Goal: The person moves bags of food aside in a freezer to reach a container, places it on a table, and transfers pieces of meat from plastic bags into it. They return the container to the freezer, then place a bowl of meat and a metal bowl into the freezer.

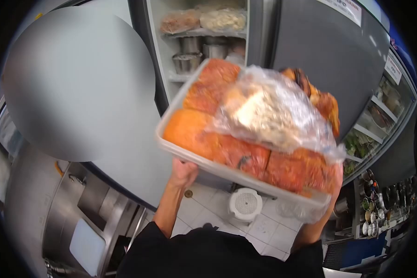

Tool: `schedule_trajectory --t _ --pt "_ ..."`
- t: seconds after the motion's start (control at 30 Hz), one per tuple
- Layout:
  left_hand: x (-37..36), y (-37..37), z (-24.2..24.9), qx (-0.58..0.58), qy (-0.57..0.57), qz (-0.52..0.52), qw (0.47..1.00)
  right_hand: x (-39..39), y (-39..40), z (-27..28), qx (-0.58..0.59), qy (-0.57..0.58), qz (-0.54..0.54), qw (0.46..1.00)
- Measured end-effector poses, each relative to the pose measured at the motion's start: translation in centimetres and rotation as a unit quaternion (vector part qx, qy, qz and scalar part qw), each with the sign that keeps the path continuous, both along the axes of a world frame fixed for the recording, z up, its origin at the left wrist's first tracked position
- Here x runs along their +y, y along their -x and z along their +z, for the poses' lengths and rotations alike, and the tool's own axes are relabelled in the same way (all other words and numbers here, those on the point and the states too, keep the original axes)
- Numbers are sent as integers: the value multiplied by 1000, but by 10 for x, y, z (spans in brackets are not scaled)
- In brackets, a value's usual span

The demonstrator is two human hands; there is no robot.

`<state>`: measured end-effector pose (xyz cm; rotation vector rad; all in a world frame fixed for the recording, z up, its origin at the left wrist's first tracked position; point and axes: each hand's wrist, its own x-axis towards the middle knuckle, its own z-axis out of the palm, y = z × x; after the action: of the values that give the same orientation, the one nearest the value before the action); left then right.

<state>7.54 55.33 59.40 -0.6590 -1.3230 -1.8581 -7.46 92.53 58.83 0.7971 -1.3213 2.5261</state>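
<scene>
A shallow translucent plastic tub (208, 167) is held up in front of me, tilted down toward the right. Large orange-red slabs of food (190, 127), perhaps meat, fill it. On top lies a clear plastic bag (268, 111) with pale, crumbly contents. Browned, roasted-looking pieces (326, 104) stick out at the tub's far right. My left hand (184, 172) is closed on the tub's near left side. My right hand (338, 178) grips the right end, its fingers mostly hidden. Another clear plastic piece (301, 211) shows beneath the right corner.
Behind the tub, an upright fridge (255, 32) stands open, with bagged food (222, 19) and metal pots (187, 62) on its shelves. A white round stool (245, 204) is on the tiled floor. Steel sink counter (55, 217) at left; glass-door fridge (380, 111) and spice containers (370, 208) at right.
</scene>
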Motion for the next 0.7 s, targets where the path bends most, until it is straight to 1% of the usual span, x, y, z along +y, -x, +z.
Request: schedule_trajectory --t 0.1,0.17,0.2,0.23,0.27,0.3,0.4,0.43,0.47,0.5,0.53,0.57,0.6,0.63,0.67,0.7 --pt "96 -85 71 81 32 37 995 68 -34 78 60 47 113 991" --pt "182 -158 113 104 68 99 987 128 -77 138 104 68 193 973" --pt "229 -191 132 115 86 125 982 165 -103 161 127 74 216 965" --pt "258 -214 158 124 95 128 980 192 -123 189 149 77 236 957" --pt "291 -237 186 130 103 129 978 225 -145 213 175 79 246 950" --pt "333 -263 206 136 111 129 976 264 -169 231 208 79 233 947" --pt "498 -365 238 157 152 122 968 371 -224 278 317 87 162 930" --pt "439 -322 292 165 157 123 966 320 -186 316 335 94 149 925" --pt "317 -233 334 163 150 122 967 220 -125 350 348 88 122 925" --pt "251 -187 351 164 145 119 969 160 -89 371 363 90 102 922" --pt "183 -139 369 153 124 118 973 84 -26 394 320 111 164 927" --pt "120 -105 378 152 108 111 976 28 -3 403 404 59 21 913" --pt "86 -92 389 157 99 103 977 5 -11 415 482 9 -124 867" --pt "58 -85 405 167 94 95 977 -26 -9 426 486 21 -127 864" --pt "-62 -37 409 158 68 81 982 -119 19 441 472 5 -93 877" --pt "-128 -26 426 161 69 77 981 -178 28 457 456 11 -49 889"
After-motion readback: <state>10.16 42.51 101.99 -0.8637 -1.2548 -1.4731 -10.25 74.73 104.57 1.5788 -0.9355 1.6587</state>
